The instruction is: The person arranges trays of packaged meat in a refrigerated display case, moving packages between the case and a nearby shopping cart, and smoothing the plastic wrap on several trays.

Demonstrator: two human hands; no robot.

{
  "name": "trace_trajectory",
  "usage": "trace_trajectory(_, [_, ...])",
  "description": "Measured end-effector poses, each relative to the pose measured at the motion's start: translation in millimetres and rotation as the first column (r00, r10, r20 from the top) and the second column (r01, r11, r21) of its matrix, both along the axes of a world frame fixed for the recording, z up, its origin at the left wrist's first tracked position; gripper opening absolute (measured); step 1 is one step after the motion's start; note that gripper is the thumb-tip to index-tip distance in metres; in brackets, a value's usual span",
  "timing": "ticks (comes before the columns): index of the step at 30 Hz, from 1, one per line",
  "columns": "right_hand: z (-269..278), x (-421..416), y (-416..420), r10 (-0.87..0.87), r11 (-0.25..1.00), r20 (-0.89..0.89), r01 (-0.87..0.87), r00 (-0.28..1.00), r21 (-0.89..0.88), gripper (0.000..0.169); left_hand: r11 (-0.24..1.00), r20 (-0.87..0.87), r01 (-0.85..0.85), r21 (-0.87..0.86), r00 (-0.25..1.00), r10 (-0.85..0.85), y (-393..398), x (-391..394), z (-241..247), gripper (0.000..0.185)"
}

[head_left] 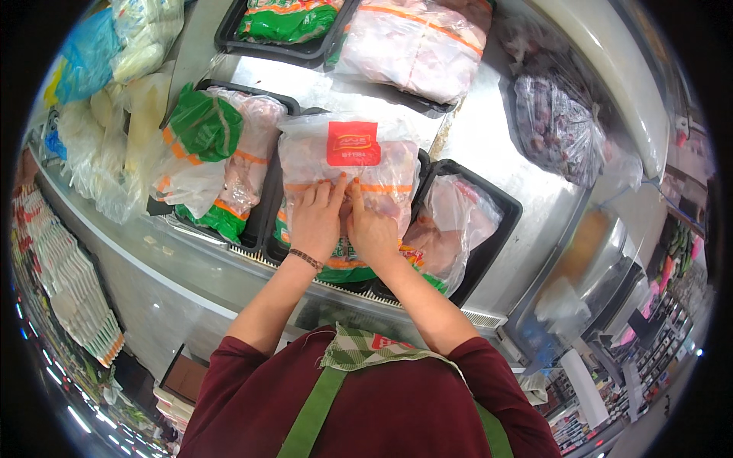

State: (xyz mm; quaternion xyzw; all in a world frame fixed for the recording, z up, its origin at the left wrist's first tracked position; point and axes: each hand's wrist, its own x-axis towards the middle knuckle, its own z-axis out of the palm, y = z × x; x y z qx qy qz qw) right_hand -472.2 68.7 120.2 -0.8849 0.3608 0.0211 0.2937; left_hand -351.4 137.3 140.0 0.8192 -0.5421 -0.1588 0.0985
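A large clear plastic bag of raw meat (298, 157), probably poultry, lies in front of me with a red printed label (353, 143) on its upper part and an orange stripe across it. My left hand (316, 220) lies palm down on this bag, fingers stretched forward. Beside it, my right hand (375, 232) touches the bag with its index finger extended and the others curled under. Whether those curled fingers pinch the plastic cannot be seen. Beneath the bag, green printed packaging (349, 273) shows near my wrists.
Black trays with bagged meat flank the bag, at left (243, 189) and right (452, 229). Farther back are a big meat pack (409, 51) and a green bag (286, 23) in a tray. Plastic bags (103, 137) hang at left; a dark bagged item (555, 126) lies right.
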Motion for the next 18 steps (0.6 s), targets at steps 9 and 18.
trace_trajectory(9, [-5.0,-1.3,1.8,0.004,1.000,-0.002,-0.004,1.000,-0.003,0.069,0.999,0.020,0.020,-0.038,1.000,-0.019,0.7,0.7,-1.9,0.052])
trace_trajectory(18, [-3.0,-1.4,0.5,0.012,1.000,0.010,-0.011,1.000,-0.016,0.069,0.999,-0.001,0.009,-0.042,1.000,-0.010,0.7,1.2,-2.7,0.051])
